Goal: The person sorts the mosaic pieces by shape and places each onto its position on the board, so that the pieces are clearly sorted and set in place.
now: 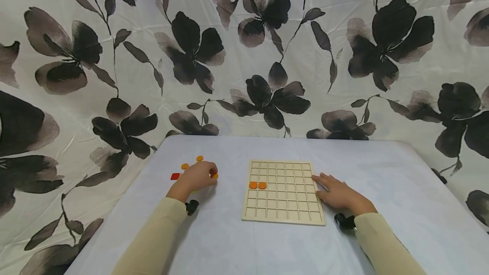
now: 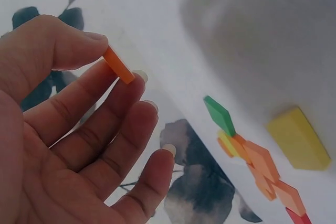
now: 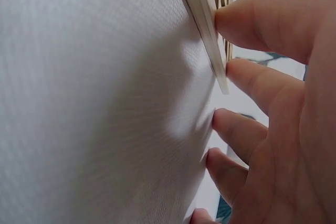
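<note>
Nearest the viewer, two cream sleeves (image 1: 160, 232) reach forward over the white surface (image 1: 382, 181). The right hand (image 1: 338, 192) lies flat with fingers straight and spread, its fingertips (image 3: 226, 24) pressing the right edge of the wooden grid board (image 1: 283, 207) (the wrist view shows the lower fingers resting on the surface beside it). Two orange discs (image 1: 257, 185) sit side by side in neighbouring cells near the board's left edge. Left of the board, and apart from it, the left hand (image 1: 198, 176) pinches an orange piece (image 2: 118, 65) between thumb and index and middle fingertips, held edge-on. Just beside that hand lie loose pieces: a red square (image 1: 175, 176), further orange discs (image 1: 199, 158), and, in the wrist view, a green piece (image 2: 220, 115) and a yellow block (image 2: 299, 139). Beyond hangs a flowered cloth (image 1: 244, 54).
</note>
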Tool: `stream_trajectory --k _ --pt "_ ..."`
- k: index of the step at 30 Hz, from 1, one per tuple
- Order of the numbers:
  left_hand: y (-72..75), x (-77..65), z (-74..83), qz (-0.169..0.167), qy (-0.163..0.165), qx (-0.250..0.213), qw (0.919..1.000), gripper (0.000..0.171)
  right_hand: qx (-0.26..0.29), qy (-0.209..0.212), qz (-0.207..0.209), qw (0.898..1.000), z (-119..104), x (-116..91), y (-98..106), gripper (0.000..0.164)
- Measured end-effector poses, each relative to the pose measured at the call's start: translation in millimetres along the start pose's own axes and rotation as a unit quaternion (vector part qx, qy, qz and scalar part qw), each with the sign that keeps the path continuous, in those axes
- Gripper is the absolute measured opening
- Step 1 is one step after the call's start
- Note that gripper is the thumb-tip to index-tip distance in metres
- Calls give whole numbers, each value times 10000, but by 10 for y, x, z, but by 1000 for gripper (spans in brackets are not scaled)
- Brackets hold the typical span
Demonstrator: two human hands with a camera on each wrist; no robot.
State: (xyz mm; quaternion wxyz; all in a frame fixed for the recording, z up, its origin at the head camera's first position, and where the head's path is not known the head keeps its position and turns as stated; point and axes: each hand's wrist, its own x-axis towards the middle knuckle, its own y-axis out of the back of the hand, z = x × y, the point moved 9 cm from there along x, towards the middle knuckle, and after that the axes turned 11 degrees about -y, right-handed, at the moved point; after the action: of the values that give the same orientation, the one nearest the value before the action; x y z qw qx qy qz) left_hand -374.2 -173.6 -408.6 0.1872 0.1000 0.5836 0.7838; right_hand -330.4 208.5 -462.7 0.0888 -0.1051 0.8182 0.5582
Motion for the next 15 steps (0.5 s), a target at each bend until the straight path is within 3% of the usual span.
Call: stream_trajectory --k 15 --pt "-13 137 222 13 -311 410 9987 20 93 -52 -70 9999 -31 -36 8 57"
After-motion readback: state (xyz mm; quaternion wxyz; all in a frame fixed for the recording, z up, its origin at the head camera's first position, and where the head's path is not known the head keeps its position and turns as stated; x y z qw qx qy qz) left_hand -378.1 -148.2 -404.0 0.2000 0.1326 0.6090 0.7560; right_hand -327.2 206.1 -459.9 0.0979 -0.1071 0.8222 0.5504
